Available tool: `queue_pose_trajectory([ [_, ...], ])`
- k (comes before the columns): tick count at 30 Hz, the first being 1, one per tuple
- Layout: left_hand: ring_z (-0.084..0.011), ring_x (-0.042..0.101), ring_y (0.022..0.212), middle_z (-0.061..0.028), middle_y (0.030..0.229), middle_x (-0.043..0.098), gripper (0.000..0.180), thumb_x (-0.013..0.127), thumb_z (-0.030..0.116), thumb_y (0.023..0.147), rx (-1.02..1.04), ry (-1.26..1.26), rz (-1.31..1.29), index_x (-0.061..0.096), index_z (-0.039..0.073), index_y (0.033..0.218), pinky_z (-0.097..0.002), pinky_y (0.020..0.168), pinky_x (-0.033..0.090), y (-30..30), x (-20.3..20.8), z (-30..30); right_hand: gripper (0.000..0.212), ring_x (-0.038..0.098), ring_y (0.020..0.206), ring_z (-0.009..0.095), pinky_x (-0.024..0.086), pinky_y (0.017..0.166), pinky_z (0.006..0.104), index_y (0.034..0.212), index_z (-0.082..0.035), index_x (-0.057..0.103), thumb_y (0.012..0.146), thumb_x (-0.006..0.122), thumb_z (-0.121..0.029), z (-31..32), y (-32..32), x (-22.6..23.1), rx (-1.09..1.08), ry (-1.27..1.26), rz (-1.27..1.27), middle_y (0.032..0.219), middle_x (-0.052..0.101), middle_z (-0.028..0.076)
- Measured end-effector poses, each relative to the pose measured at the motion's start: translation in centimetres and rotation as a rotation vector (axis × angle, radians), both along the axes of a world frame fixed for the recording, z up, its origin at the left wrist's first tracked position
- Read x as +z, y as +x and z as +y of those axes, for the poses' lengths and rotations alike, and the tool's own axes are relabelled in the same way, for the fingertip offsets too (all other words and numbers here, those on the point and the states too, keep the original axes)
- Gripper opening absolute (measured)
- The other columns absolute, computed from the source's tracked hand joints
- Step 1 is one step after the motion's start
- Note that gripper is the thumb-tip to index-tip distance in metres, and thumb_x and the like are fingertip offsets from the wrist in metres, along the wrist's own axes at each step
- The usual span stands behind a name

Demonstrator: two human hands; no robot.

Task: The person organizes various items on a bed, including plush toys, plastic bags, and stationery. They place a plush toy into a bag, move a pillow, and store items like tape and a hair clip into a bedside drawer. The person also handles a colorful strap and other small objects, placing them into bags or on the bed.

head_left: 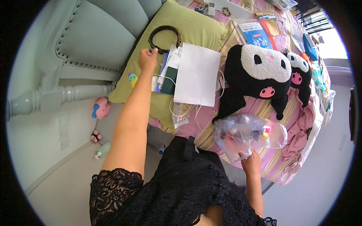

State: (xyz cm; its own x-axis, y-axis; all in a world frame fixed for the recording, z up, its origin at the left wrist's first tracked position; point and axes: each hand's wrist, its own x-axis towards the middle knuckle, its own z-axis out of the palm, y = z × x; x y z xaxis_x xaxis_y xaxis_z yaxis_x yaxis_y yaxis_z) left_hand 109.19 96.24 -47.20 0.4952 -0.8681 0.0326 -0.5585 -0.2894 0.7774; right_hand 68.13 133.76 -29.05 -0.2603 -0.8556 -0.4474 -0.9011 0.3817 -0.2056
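My left hand (148,59) is raised over the green pillow (196,24), its fingers closed on a small thing of which only a blue bit shows. Just beside it lies a dark headband (179,36). My right hand (251,162) grips the near edge of a clear plastic bag (241,141) on the bed. Small colourful items, some red and yellow, show through the plastic, too blurred to name. A flat white sheet (198,73) lies between my hands, beside a dark green booklet (171,80) and loose papers. White cords stick out around it.
Two black-and-white plush toys (260,67) lie on the striped bed beyond the bag. Folders (256,34) and a white remote (211,9) are farther back. The padded headboard (98,34) rises at left. Pink plush (101,107) and a green bottle (102,150) are below it.
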Motion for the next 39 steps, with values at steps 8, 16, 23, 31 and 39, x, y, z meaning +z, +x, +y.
queue_pose_trajectory([
  [8, -0.0346, 0.045, 0.113, -0.0170, 0.125, 0.046, 0.075, 0.075, 0.042, 0.069, -0.191, 0.307, -0.541, 0.042, 0.003, 0.124, -0.0423, 0.095, 0.038, -9.6, 3.0, 8.4, 0.042, 0.059, 0.090, 0.034, 0.047, 0.076, 0.0435, 0.109, -0.009, 0.058, 0.073, 0.071, -0.026, 1.1, -0.5, -0.1, -0.108, 0.115, 0.022, 0.095, 0.062, 0.014],
  [16, -0.0341, 0.033, 0.126, -0.0186, 0.138, 0.034, 0.089, 0.076, 0.044, 0.066, -0.352, 0.311, -0.733, 0.035, 0.003, 0.134, -0.0538, 0.104, 0.024, -12.7, 2.3, 9.2, 0.038, 0.059, 0.090, 0.035, 0.047, 0.075, 0.0445, 0.104, -0.008, 0.059, 0.074, 0.070, -0.028, 1.8, -0.5, -0.8, -0.094, 0.127, 0.028, 0.092, 0.061, 0.014],
  [23, -0.0382, 0.025, 0.131, -0.0213, 0.143, 0.023, 0.090, 0.078, 0.031, 0.066, -0.363, 0.296, -0.487, 0.029, 0.005, 0.137, -0.0539, 0.104, 0.023, -17.2, 0.7, 16.0, 0.038, 0.058, 0.091, 0.035, 0.047, 0.075, 0.0448, 0.103, -0.007, 0.059, 0.074, 0.070, -0.028, 1.2, -0.4, -0.8, -0.098, 0.142, 0.014, 0.094, 0.061, 0.014],
  [31, -0.0344, 0.057, 0.100, -0.0189, 0.113, 0.056, 0.061, 0.074, 0.015, 0.069, 0.044, 0.560, 0.035, 0.041, 0.004, 0.120, -0.0438, 0.085, 0.045, -15.1, -1.9, 15.0, 0.041, 0.060, 0.088, 0.034, 0.048, 0.074, 0.0433, 0.104, -0.007, 0.061, 0.072, 0.072, -0.030, 2.1, -0.8, -1.1, -0.070, 0.177, 0.038, 0.093, 0.063, 0.015],
  [39, -0.0325, 0.056, 0.076, -0.0145, 0.087, 0.055, 0.022, 0.056, 0.003, 0.075, -0.851, -0.167, 0.124, 0.061, 0.006, 0.097, -0.0420, 0.067, 0.046, -22.8, 3.6, 21.2, 0.033, 0.060, 0.084, 0.035, 0.048, 0.072, 0.0448, 0.095, -0.006, 0.062, 0.072, 0.072, -0.028, 1.8, -0.4, -1.5, -0.074, 0.093, 0.002, 0.090, 0.062, 0.017],
])
